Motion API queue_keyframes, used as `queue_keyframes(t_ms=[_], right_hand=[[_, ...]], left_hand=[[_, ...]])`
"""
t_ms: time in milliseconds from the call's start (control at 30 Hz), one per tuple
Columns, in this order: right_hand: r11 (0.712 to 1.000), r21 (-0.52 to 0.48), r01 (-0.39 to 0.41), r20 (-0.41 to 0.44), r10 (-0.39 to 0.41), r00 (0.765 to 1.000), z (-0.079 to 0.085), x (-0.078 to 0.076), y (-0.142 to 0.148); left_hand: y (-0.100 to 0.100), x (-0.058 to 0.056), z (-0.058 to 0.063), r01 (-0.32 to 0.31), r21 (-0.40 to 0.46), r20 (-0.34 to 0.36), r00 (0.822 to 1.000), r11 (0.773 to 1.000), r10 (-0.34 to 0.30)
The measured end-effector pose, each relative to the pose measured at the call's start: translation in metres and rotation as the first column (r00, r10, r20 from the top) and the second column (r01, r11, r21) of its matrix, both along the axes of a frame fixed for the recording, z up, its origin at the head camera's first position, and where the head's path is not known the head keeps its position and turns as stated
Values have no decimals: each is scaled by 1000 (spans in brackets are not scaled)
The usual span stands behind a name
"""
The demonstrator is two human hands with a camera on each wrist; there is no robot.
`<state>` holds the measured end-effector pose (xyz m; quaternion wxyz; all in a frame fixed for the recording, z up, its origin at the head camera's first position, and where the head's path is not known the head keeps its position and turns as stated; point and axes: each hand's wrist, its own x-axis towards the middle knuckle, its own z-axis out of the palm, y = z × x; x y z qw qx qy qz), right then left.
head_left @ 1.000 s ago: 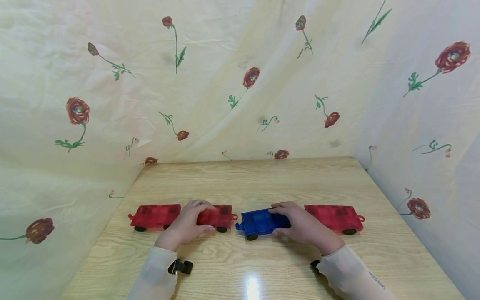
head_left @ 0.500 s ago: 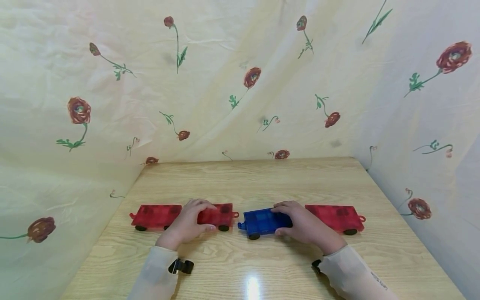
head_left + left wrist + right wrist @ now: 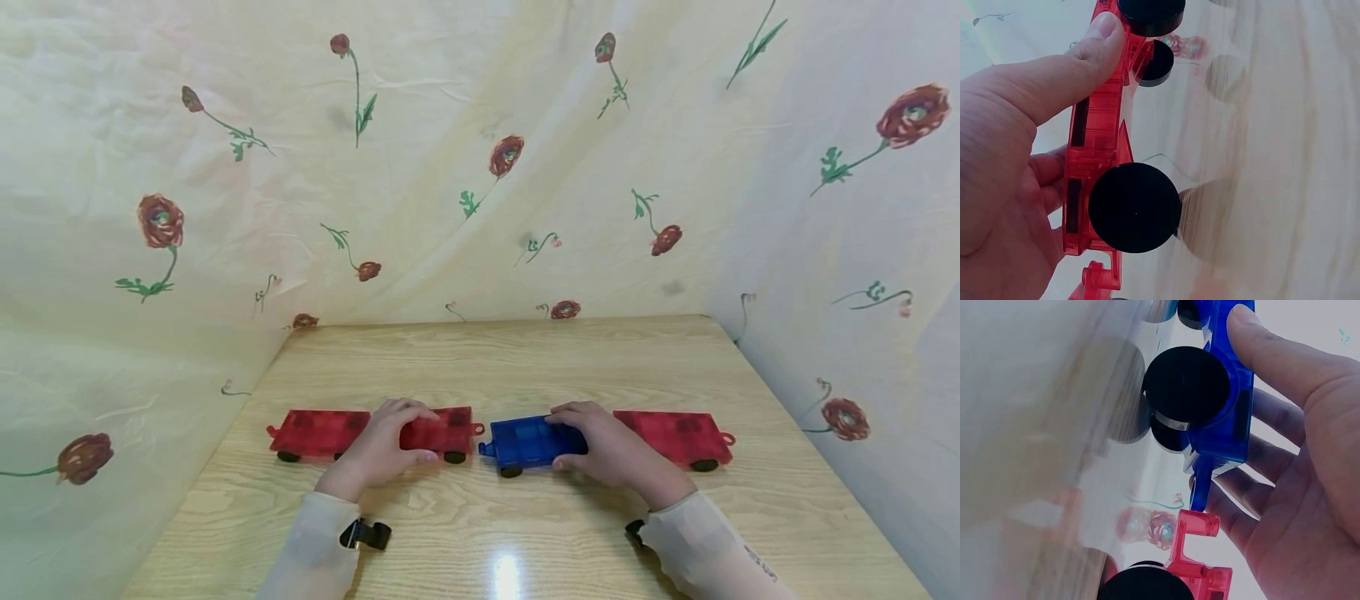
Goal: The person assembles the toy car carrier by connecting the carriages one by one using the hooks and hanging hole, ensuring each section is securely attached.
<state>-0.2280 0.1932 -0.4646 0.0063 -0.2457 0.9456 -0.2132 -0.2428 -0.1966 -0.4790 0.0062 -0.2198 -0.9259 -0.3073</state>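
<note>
My left hand (image 3: 377, 450) grips a translucent red toy train car (image 3: 453, 427), its thumb along the near side in the left wrist view. Another red train car (image 3: 318, 433) stands just left of it, partly behind the hand. My right hand (image 3: 600, 446) holds a blue toy train car (image 3: 517, 444) between thumb and fingers. The blue car's hook (image 3: 487, 449) lies close beside the ring (image 3: 478, 429) of the left-held car. At its other end, the blue loop (image 3: 1200, 487) meets the coupler (image 3: 1196, 523) of a third red car (image 3: 671, 437).
All cars stand in a row on a wood-grain table (image 3: 480, 358). A floral cloth (image 3: 420, 183) hangs behind the table and along both sides. A dark band (image 3: 366, 533) circles the left wrist, over a pale sleeve.
Both red cars on the left have slid slightly right along with my left hand. The blue car has shifted a little right too. Both hands keep their grips.
</note>
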Motion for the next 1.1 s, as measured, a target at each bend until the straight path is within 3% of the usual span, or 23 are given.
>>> queue_keyframes(t_ms=[433, 1100], right_hand=[[1000, 7, 15, -29, -15, 999, -5, -3, -2], [1000, 22, 21, -30, -21, 999, -7, -3, -5]], left_hand=[[3, 0, -1, 51, 66, -5, 999, 997, -51], [7, 1, -2, 51, 49, -6, 999, 998, -51]])
